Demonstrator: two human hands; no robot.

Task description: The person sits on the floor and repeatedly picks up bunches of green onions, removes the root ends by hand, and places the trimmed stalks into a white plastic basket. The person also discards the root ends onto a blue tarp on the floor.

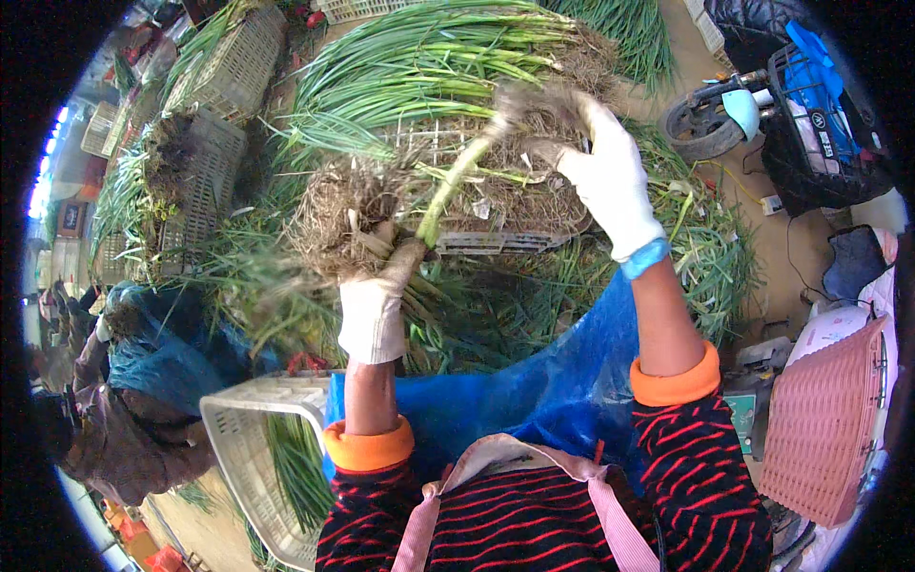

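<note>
My left hand point(373, 314), in a white glove with soiled fingers, grips a bunch of green onions with a thick tangle of brown roots point(336, 222). From its fingertips a single pale green onion stalk point(454, 179) slants up to the right, towards my right hand point(607, 171). That hand, gloved in white with a blue band at the wrist, curves its dirty fingers near the stalk's root end. Blur there hides whether the fingers close on it. Beyond both hands, a pile of green onions point(429, 68) lies on a plastic crate point(500, 242), roots to the right.
Loose leaves point(708, 264) litter the ground around the crate. A white crate point(221, 415) holding green onions stands by my left side. Farther left are more crates point(207, 164) and another person point(136, 429). At right are a wheel point(690, 129) and a pink woven basket point(822, 415).
</note>
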